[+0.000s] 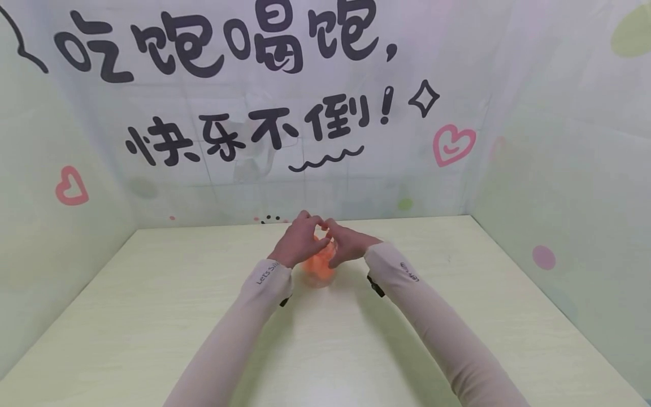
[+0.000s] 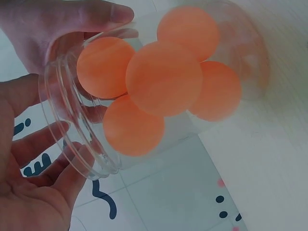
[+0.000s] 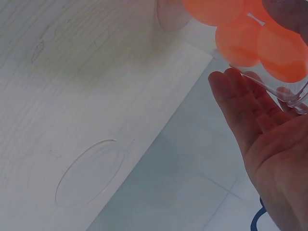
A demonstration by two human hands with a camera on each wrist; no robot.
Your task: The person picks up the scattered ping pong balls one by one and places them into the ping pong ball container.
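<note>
A clear plastic jar (image 1: 319,282) stands on the table, with several orange balls (image 2: 163,79) inside. My left hand (image 1: 303,240) is at its upper part; in the left wrist view those fingers curl against the clear rim (image 2: 79,139). From the other side my right hand (image 1: 351,243) holds the jar near the top, its thumb pointing down on the near side. The right palm faces the jar in the right wrist view, fingers along the wall. The fingertips of both hands meet over the mouth. Whether a cap sits on the rim, I cannot tell.
On the pale table (image 1: 203,316) lies a thin clear round disc (image 3: 91,173), near an edge in the right wrist view. A printed cloth wall (image 1: 254,192) with dark writing rises behind the table, and side walls stand left and right.
</note>
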